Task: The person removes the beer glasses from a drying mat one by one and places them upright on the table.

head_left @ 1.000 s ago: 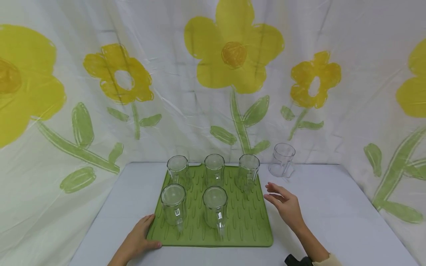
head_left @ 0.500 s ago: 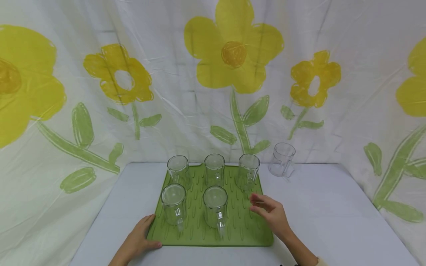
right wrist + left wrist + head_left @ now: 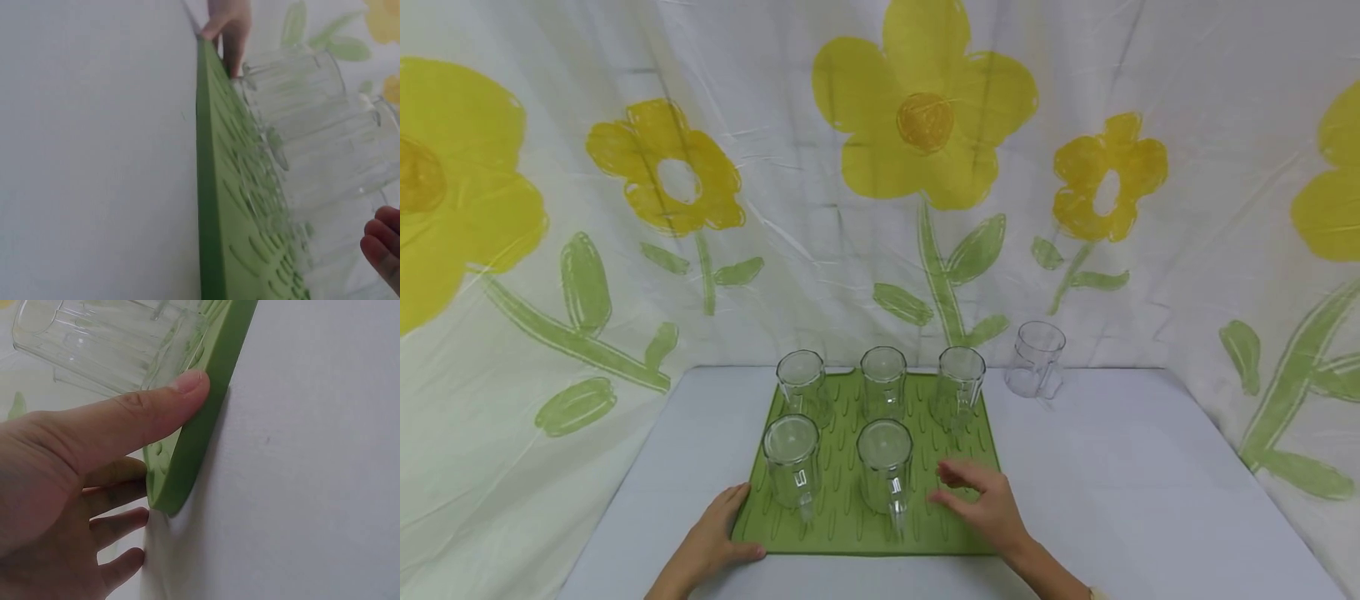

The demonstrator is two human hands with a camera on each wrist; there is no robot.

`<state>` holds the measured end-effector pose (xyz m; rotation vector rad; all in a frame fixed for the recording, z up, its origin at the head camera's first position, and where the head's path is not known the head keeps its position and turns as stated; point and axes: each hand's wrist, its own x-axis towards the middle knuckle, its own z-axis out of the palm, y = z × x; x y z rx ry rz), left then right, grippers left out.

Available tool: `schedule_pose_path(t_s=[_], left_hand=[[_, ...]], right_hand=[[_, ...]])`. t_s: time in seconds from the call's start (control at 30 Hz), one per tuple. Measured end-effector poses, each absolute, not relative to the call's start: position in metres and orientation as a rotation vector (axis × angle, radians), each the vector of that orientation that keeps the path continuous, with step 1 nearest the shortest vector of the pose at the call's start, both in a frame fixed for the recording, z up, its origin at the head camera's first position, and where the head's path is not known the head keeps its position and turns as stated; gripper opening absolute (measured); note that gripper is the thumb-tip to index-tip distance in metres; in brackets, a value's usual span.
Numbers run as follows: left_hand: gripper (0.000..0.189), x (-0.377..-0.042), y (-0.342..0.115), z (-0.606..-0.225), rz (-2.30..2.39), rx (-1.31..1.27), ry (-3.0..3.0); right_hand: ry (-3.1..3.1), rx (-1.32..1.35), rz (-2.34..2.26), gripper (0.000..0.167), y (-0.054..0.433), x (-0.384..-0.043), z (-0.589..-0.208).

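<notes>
Nearest the left, the left hand [image 3: 711,525] lies at the mat's front corner, fingers apart along the side, thumb laid straight over the front edge; it pinches no mug, and I take it to be there so the mat doesn't slide. The mat [image 3: 842,533] is thick and green, rubbery by the look of it, its top covered in raised oval ridges, which I'd guess let air in under the glass.

On it stand five clear mugs, seemingly mouth down, though glare makes that hard to swear to. The back left mug [image 3: 805,387] and front left mug [image 3: 793,462] come first, then the back middle mug [image 3: 883,383] and front middle mug [image 3: 884,467], then the back right mug [image 3: 958,387]. Their walls are straight and faceted; the handles on the front pair face the person, probably for easy reach.

Beside the front middle mug and apart from it, the right hand [image 3: 988,500] is over the mat's right front, fingers bent loosely together, thumb separate, nothing between them. Whether it touches the ridges I can't tell.

Off the mat, right and back, the lone mug [image 3: 1037,362] sits on the smooth white table [image 3: 1112,467], before a creased cloth [image 3: 812,267] printed with yellow flowers.
</notes>
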<state>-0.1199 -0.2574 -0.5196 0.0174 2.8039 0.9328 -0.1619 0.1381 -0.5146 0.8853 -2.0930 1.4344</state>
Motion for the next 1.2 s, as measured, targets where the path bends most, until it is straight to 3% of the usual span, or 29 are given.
schedule_pose_path(t_s=[0.4,0.73,0.93,1.2], left_hand=[[0.108,-0.12,-0.256,-0.518,0.941,0.015,2.81],[0.109,-0.121,-0.256,-0.519,0.94,-0.002,2.792],[0.108,-0.119,-0.257,-0.52,0.949,0.009,2.795],[0.109,-0.12,-0.256,-0.519,0.956,0.002,2.786]], right_hand=[[-2.243,0.909,1.353,0.034,0.112,-0.146,-0.516],[-2.145,1.1,1.456,0.019,0.097,-0.144,-0.524],[-2.158,1.086,1.585,0.011,0.094,-0.143,-0.527],[-2.253,0.979,1.851,0.018,0.098,-0.141,-0.523]])
